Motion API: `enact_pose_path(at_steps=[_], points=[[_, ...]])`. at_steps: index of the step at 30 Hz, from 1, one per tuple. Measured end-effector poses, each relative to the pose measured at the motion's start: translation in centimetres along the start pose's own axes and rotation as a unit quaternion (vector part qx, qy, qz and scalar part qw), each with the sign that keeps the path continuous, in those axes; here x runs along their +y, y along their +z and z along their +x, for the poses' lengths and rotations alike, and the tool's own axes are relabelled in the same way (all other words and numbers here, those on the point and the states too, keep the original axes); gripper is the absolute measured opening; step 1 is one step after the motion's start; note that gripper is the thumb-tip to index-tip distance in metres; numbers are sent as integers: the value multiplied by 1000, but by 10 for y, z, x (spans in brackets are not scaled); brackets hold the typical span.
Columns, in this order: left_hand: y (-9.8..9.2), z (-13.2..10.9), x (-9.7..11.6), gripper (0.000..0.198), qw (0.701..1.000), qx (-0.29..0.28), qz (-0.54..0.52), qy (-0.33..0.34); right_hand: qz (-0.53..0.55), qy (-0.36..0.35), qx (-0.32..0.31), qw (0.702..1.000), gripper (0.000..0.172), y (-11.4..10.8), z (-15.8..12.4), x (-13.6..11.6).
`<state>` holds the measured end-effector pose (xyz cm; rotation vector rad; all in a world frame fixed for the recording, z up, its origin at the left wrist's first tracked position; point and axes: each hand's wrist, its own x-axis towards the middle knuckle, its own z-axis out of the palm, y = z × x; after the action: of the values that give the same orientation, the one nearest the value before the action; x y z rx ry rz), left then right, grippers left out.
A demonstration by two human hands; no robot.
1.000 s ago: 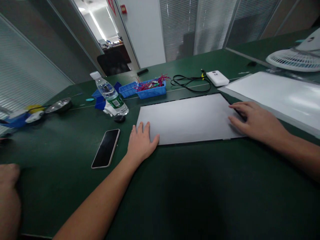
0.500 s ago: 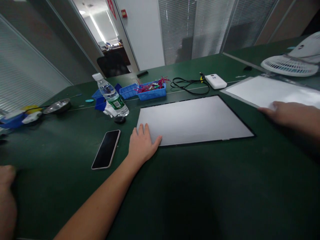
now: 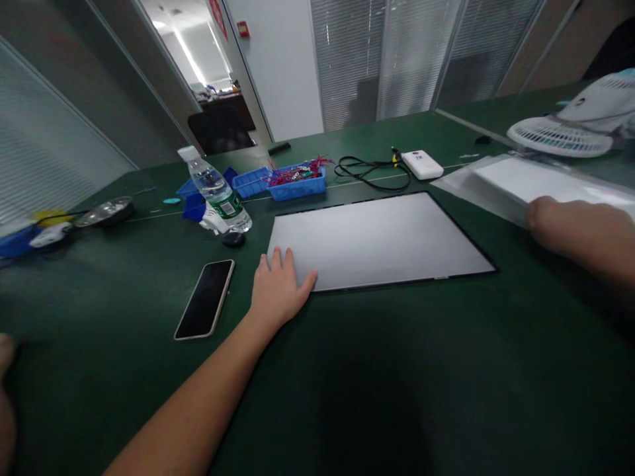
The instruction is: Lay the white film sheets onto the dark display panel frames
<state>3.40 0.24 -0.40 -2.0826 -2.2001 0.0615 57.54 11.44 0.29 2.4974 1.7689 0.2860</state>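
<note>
A flat rectangular white panel (image 3: 381, 244) with a thin black frame lies on the dark green table. My left hand (image 3: 278, 287) rests palm down on its near left corner, fingers spread. Off to the right, my right hand (image 3: 560, 221) is closed on the near edge of a white sheet (image 3: 550, 182), and that edge is raised a little. Under the sheet spreads a see-through plastic film (image 3: 476, 188). My right fingertips are mostly hidden.
A phone (image 3: 206, 301), a black mouse (image 3: 233, 239) and a water bottle (image 3: 218, 192) stand left of the panel. Behind it are a blue tray (image 3: 297, 190) of red wires, a black cable (image 3: 367, 170) and a white power bank (image 3: 421, 164). A white fan (image 3: 560, 135) lies far right. Another person's arm (image 3: 6, 396) shows at left.
My right hand has raised the white sheet's near edge, baring more plastic film beneath. My left hand stays on the panel's corner. The other person's arm has drawn back leftward.
</note>
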Motion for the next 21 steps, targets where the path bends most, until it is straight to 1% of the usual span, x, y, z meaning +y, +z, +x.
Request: enact_pose_path(at_steps=[2,3,4,6,9,11,13,14,15,16,17,19,21], points=[[-1,0,1,90,1000,-7,12,-3,-2,46,-40,998,64,-8,-2,-2],[-2,0,1,90,1000,-7,15,-2,2,62,-44,997,65,-13,-5,-4],[-2,0,2,90,1000,-6,18,-2,7,70,-36,997,65,-20,-9,-7],[-2,1,1,89,1000,-5,22,-2,7,69,2,998,64,-34,-20,-15],[0,2,0,90,1000,-7,24,-4,-3,31,107,994,67,-56,-46,-34],[0,2,0,90,1000,-6,24,-4,0,-42,166,985,67,-66,-67,-52],[1,2,-1,90,1000,-5,25,-1,18,-168,202,965,61,-66,-88,-72],[0,2,0,90,1000,-4,26,2,34,-246,212,945,56,-62,-97,-82],[0,2,0,90,1000,-4,25,3,50,-325,219,919,52,-57,-106,-92],[0,2,0,90,1000,-3,25,4,62,-392,218,891,50,-50,-114,-102],[0,1,0,88,1000,-2,24,4,71,-444,217,867,49,-43,-121,-111],[-1,1,0,83,1000,-1,20,4,82,-511,209,830,46,-30,-131,-125],[-2,3,-2,76,1000,-4,10,4,99,-541,202,810,43,-23,-136,-132]])
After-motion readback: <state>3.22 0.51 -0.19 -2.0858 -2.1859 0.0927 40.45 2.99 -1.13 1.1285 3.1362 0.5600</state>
